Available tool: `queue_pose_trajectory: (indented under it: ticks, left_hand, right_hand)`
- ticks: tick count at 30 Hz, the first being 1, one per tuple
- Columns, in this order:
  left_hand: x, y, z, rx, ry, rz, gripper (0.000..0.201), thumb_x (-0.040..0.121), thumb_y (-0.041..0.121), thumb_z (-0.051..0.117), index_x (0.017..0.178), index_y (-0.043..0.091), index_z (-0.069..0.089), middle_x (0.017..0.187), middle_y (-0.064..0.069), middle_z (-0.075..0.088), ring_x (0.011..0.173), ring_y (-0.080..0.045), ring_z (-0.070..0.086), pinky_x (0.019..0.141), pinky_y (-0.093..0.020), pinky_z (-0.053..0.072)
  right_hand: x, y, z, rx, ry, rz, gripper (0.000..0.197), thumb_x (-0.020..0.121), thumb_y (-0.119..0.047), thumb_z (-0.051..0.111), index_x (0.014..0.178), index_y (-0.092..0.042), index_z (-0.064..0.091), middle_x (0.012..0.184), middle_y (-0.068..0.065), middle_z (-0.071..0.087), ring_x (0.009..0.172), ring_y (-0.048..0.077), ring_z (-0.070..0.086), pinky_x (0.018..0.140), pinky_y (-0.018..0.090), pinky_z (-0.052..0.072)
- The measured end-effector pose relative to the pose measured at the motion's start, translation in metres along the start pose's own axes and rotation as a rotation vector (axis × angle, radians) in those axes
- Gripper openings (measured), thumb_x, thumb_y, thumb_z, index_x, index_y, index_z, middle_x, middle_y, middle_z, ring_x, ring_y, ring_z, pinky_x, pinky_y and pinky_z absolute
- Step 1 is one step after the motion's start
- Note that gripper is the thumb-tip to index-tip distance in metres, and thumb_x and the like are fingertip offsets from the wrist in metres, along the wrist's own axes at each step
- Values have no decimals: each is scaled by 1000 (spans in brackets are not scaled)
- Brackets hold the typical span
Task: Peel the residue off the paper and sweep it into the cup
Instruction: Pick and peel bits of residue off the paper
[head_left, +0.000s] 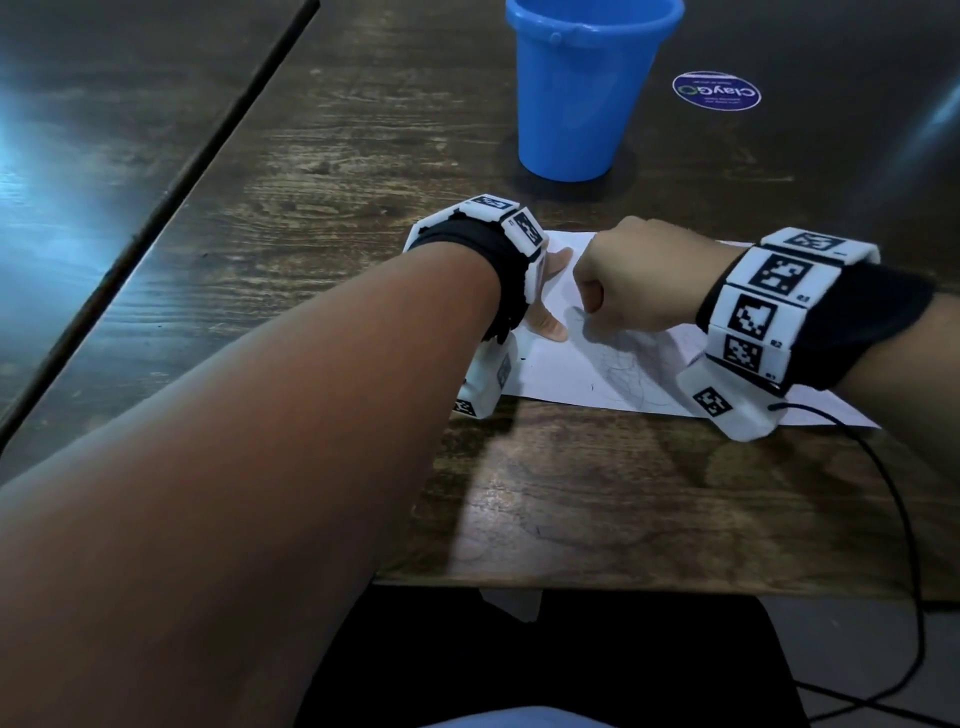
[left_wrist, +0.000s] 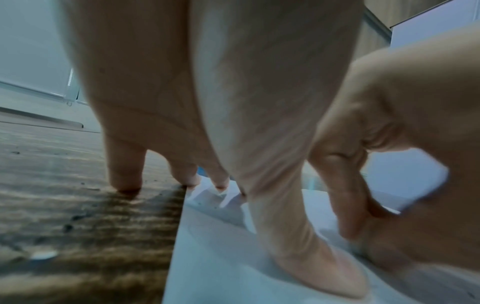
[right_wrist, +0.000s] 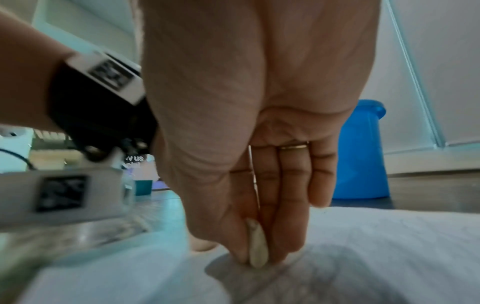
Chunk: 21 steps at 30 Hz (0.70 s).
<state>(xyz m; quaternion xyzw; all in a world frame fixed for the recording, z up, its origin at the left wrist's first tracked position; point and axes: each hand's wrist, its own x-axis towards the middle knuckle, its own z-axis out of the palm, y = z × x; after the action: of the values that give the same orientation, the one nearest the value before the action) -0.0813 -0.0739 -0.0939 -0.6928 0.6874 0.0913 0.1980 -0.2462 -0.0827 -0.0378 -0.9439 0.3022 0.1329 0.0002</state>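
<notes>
Nearest the head camera, our left forearm (head_left: 249, 415) crosses the frame toward the white paper (head_left: 613, 364), which lies flat on the dark wooden table (head_left: 597, 493). Our left hand (left_wrist: 233, 123) is spread, its fingertips (left_wrist: 335, 273) pressed on the paper's left edge to pin it, with the outermost finger on the bare wood. Our right hand (head_left: 628, 280) is curled just right of it, and the right wrist view shows thumb and fingers pinching a small pale sliver of residue (right_wrist: 257, 244) at the paper's surface. Faint grey scribbled marks (head_left: 628, 364) spread nearer us on the sheet. The blue cup (head_left: 582, 88) stands upright on the far side, apart from the paper, with a round sticker (head_left: 717, 91) to its right.

We judge this the peeling step, with nothing yet swept. Next we should lift the sliver slowly while the left hand keeps the sheet from sliding, then carry or brush the bits far across to the cup.
</notes>
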Motion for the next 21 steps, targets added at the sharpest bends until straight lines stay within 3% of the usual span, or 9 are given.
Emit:
queue_pose_trajectory:
  ticks: [4, 9, 15, 18, 21]
  left_hand:
    - [-1, 1, -2, 17, -20, 2, 120, 67, 89, 59, 159, 41, -2, 169, -6, 9, 151, -40, 19, 117, -58, 23]
    - [-4, 2, 0, -17, -31, -10, 119, 73, 83, 61, 159, 39, -9, 169, -2, -3, 154, -38, 7, 120, -56, 14]
    - [-4, 2, -1, 0, -37, 0, 116, 73, 83, 60, 160, 40, -4, 169, -3, -1, 153, -40, 11, 119, -58, 16]
    - [-3, 2, -2, 33, -29, 2, 117, 70, 87, 58, 159, 42, -2, 169, -2, 1, 152, -41, 15, 118, -59, 19]
    - [-2, 2, -2, 10, -41, -2, 118, 71, 86, 59, 159, 40, -5, 169, -2, -1, 153, -39, 12, 119, -57, 17]
  right_hand:
    - [-8, -4, 4, 30, 2, -47, 24, 77, -32, 80, 66, -27, 59, 67, -13, 59, 68, 9, 54, 53, 24, 34]
    - [2, 4, -3, 74, -18, 58, 18, 79, -34, 80, 73, -25, 65, 78, -4, 64, 75, 18, 60, 57, 29, 45]
    - [-8, -5, 4, 5, 23, -34, 17, 79, -30, 75, 71, -28, 60, 71, -9, 58, 72, 14, 54, 52, 24, 33]
    - [-13, -8, 6, 56, 2, -49, 25, 76, -29, 78, 65, -29, 55, 69, -11, 58, 68, 9, 54, 54, 25, 37]
    - [-8, -3, 3, 52, -2, -20, 21, 78, -30, 79, 68, -28, 60, 71, -11, 59, 73, 13, 57, 54, 26, 38]
